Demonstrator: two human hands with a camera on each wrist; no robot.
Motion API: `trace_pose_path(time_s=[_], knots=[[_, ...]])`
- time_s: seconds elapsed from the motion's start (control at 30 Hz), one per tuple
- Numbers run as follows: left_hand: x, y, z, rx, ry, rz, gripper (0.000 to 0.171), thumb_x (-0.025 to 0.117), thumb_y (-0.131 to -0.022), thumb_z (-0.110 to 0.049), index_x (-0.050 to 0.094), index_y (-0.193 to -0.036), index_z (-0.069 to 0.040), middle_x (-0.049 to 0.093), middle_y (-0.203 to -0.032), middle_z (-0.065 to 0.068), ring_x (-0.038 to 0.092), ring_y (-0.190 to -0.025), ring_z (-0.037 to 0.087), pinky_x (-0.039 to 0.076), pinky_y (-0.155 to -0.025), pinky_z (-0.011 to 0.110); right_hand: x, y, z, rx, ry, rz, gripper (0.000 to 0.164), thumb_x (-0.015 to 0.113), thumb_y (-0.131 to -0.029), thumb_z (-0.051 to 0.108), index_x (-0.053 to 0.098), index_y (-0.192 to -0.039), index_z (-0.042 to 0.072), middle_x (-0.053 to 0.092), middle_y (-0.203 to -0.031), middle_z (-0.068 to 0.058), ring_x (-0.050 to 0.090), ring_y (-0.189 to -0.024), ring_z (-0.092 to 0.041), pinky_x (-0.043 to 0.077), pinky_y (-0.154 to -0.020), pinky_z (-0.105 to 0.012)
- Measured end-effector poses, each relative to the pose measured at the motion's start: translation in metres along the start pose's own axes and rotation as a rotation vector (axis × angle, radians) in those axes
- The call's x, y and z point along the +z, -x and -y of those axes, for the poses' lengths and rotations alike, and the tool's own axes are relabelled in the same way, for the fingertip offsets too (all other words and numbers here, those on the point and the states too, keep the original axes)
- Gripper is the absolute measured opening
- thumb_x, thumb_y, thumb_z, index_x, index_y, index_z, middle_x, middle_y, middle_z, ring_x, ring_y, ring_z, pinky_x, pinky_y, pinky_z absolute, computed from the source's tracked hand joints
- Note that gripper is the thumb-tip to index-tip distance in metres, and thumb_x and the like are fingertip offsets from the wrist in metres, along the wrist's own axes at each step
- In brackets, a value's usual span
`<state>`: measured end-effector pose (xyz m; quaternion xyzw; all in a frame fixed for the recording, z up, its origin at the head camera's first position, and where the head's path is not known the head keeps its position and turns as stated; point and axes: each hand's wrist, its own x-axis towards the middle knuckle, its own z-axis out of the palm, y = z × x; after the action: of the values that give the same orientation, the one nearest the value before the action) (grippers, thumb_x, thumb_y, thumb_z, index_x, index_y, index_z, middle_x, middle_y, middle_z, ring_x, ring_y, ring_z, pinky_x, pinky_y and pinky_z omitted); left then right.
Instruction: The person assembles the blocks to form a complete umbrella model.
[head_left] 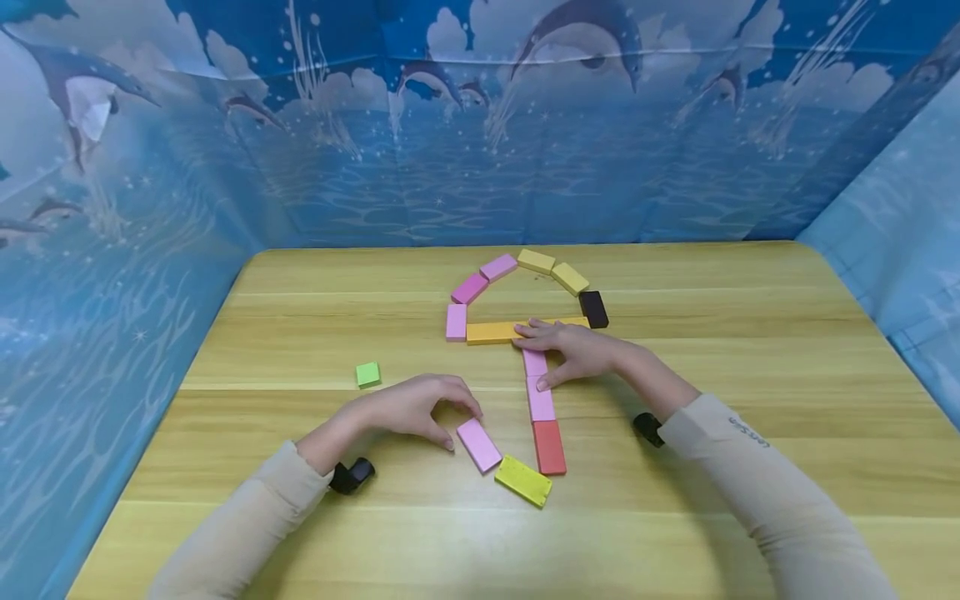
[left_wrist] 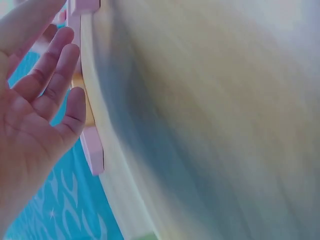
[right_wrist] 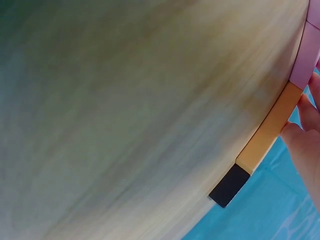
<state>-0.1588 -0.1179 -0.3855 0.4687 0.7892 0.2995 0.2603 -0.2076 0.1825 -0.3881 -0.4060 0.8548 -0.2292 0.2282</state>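
In the head view, my right hand (head_left: 573, 346) reaches over the long orange blocks (head_left: 491, 333), fingertips on them. Its thumb lies at the pink blocks (head_left: 540, 404) that run down from them, and the hand covers part of both. My left hand (head_left: 420, 406) is loosely curved beside a slanted pink block (head_left: 478, 446), its fingertips and thumb by the block's upper end. The left wrist view shows that hand's fingers (left_wrist: 67, 65) spread apart. A yellow block (head_left: 523, 481) lies at the slanted block's lower end, near a red block (head_left: 550, 447).
An arch of pink blocks (head_left: 470, 288), pale yellow blocks (head_left: 570, 278) and a black block (head_left: 594, 309) curves above the orange row. A small green block (head_left: 368, 374) lies apart at the left. Blue dolphin-print cloth (head_left: 450, 183) hangs around the wooden table (head_left: 750, 350).
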Motion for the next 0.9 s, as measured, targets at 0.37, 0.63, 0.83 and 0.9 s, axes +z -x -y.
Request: trace_pose_path(time_s=[0.37,0.63,0.83,0.9], knots=[[-0.010,0.029,0.017,-0.054,0.037,-0.124,0.043,0.078,-0.076,-0.016,0.064,-0.116,-0.012,0.059,-0.114,-0.004,0.053,-0.108,0.013,0.040,-0.095,0.032,0.000,0.001,-0.002,-0.003,-0.018,-0.002,0.072,0.069,-0.083,0.032,0.038,-0.141,0.003,0.024,-0.150,-0.016,0.012,-0.139,-0.036,0.014,-0.109,-0.053],[-0.025,0.051,0.028,-0.162,0.016,-0.250,0.046,0.079,-0.075,-0.018,0.063,-0.117,-0.011,0.058,-0.118,-0.002,0.051,-0.113,0.018,0.040,-0.096,0.040,0.000,0.002,0.000,-0.002,-0.008,-0.001,0.073,0.069,-0.084,0.033,0.037,-0.142,0.004,0.024,-0.151,-0.015,0.013,-0.139,-0.035,0.014,-0.109,-0.053],[-0.036,0.066,0.032,-0.235,0.052,-0.343,0.049,0.080,-0.074,-0.016,0.062,-0.119,-0.011,0.059,-0.118,-0.001,0.051,-0.113,0.023,0.039,-0.097,0.046,0.000,0.002,0.001,0.001,-0.007,0.000,0.072,0.069,-0.083,0.032,0.037,-0.142,0.004,0.024,-0.151,-0.015,0.013,-0.139,-0.035,0.015,-0.109,-0.053],[-0.037,0.071,0.036,-0.253,0.062,-0.367,0.050,0.080,-0.074,-0.017,0.061,-0.119,-0.010,0.059,-0.119,0.001,0.051,-0.112,0.025,0.038,-0.097,0.049,0.000,0.002,0.001,0.000,-0.007,0.001,0.072,0.069,-0.083,0.032,0.037,-0.142,0.004,0.024,-0.151,-0.015,0.012,-0.139,-0.035,0.015,-0.109,-0.053]])
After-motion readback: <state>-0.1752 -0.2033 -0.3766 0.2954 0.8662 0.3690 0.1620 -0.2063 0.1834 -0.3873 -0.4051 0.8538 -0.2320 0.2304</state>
